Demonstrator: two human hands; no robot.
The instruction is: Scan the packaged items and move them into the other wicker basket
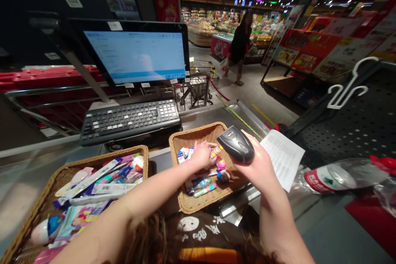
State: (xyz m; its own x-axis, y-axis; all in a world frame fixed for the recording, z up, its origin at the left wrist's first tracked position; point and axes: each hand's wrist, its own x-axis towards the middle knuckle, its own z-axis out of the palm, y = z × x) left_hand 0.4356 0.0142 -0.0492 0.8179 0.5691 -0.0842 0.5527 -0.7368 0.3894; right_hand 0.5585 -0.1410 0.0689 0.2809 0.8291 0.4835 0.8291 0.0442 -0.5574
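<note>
My right hand (255, 161) is wrapped round a black barcode scanner (235, 142), held above the right side of a small wicker basket (182, 208). Inside that basket my left hand (202, 155) closes its fingers at a small yellow-and-pink striped tube (215, 151). Around it lie a pink round wrapped item (220, 162), a dark blue-topped item (224, 176) and a green-and-pink stick (205, 190). To the left stands a larger wicker basket (144, 161) full of small packaged goods, among them long white-and-purple packets (89, 179).
Behind the baskets are a keyboard (133, 119) and a lit monitor (139, 55). A printed paper sheet (283, 156) and a large plastic bottle (340, 175) lie at right, below a white hanger (348, 90). A person (239, 43) walks in the aisle beyond.
</note>
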